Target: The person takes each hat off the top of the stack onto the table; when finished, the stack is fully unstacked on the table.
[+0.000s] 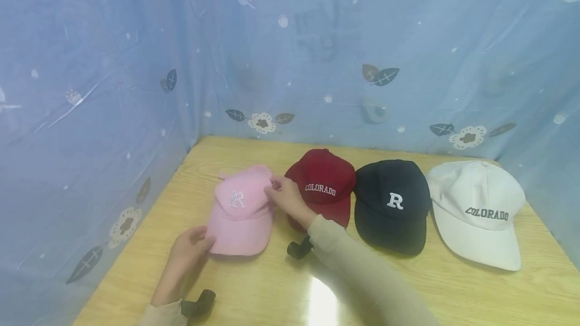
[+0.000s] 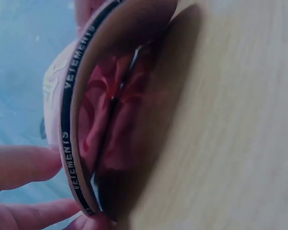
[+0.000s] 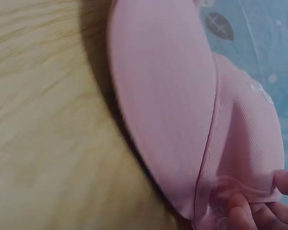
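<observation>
A pink cap [image 1: 244, 210] with a white embroidered letter lies at the left of the row, its brim toward the near side. At the brim's left corner my left hand [image 1: 188, 250] pinches the edge. My right hand [image 1: 287, 197] grips the right side of the crown between thumb and fingers. The left wrist view looks under the raised brim, where a black band [image 2: 68, 112] with white lettering runs along the edge. In the right wrist view, fingertips [image 3: 241, 213] press into the cap's side.
To the right sit a dark red cap [image 1: 323, 175], partly behind my right hand, a black cap [image 1: 391, 225] and a white cap [image 1: 480, 200]. All rest on a wooden table [image 1: 254, 291]. A blue patterned curtain [image 1: 317, 39] encloses the back and sides.
</observation>
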{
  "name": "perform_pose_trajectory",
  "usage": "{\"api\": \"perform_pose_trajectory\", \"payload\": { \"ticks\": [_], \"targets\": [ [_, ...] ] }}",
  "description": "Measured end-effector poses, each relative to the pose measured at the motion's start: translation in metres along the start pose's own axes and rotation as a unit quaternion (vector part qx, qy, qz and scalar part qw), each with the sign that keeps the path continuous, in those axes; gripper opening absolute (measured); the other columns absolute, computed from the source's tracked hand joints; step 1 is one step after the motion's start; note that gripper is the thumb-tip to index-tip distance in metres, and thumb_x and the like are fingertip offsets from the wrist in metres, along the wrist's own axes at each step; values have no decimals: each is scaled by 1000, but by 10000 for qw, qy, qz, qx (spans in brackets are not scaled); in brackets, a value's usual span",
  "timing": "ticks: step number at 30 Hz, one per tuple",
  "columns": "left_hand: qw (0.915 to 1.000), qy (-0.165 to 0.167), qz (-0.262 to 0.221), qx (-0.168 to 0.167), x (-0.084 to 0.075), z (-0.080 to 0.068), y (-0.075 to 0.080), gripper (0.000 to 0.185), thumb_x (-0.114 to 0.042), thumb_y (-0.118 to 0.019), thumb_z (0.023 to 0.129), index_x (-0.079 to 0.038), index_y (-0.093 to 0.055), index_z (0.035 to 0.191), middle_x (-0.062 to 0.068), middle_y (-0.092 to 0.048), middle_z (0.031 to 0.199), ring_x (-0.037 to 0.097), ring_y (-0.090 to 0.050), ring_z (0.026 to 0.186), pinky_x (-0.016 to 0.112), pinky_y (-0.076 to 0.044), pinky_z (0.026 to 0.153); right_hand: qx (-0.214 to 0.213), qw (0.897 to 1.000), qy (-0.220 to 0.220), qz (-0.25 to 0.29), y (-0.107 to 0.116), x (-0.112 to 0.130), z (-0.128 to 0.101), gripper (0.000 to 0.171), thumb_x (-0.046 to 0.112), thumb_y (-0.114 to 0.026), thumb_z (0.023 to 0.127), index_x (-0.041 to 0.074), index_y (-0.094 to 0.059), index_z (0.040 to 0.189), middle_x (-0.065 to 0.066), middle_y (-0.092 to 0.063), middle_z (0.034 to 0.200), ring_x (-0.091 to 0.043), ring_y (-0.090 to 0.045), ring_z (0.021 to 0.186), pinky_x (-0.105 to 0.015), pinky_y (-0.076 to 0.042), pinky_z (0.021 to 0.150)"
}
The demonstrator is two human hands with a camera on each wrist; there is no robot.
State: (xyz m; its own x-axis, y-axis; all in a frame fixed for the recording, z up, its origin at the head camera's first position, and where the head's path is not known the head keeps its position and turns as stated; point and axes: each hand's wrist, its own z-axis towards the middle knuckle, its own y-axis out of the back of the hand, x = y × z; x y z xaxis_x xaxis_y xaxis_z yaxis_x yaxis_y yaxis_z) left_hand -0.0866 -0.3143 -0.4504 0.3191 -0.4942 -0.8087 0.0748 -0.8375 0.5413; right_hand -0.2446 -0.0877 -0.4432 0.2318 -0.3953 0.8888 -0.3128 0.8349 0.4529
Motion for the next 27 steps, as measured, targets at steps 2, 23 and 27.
{"api": "perform_pose_trajectory", "payload": {
  "ticks": [2, 23, 27],
  "targets": [
    [10000, -28, -17, -7, -4, 3, 0, 57, -25, -56, 92, 9, -37, 133, 32, -43, 129, 46, -43, 118, 53, -40, 94, -149, 9999, 7, 50, 1, 3, 3, 41, 18, -57, 89, 0, -53, 126, -15, -63, 107, -24, -62, 95, -29, -53, 75],
    [9913, -941, 915, -42, -21, 44, -20, 54, -19, -57, 90, 14, -40, 129, 33, -42, 130, 47, -38, 121, 55, -32, 100, -103, 9995, -252, 178, 16, -1, 14, 55, 15, -52, 91, 3, -34, 141, -18, -57, 123, -29, -56, 111, -34, -49, 88],
    [9696, -1657, 1738, -467, -39, 46, -19, 56, -19, -62, 85, 13, -43, 127, 35, -43, 128, 49, -40, 118, 57, -33, 98, 1, 9999, -119, -42, 23, 5, 14, 61, 23, -53, 93, 5, -27, 144, -17, -48, 134, -30, -51, 118, -37, -44, 94]
  ]
}}
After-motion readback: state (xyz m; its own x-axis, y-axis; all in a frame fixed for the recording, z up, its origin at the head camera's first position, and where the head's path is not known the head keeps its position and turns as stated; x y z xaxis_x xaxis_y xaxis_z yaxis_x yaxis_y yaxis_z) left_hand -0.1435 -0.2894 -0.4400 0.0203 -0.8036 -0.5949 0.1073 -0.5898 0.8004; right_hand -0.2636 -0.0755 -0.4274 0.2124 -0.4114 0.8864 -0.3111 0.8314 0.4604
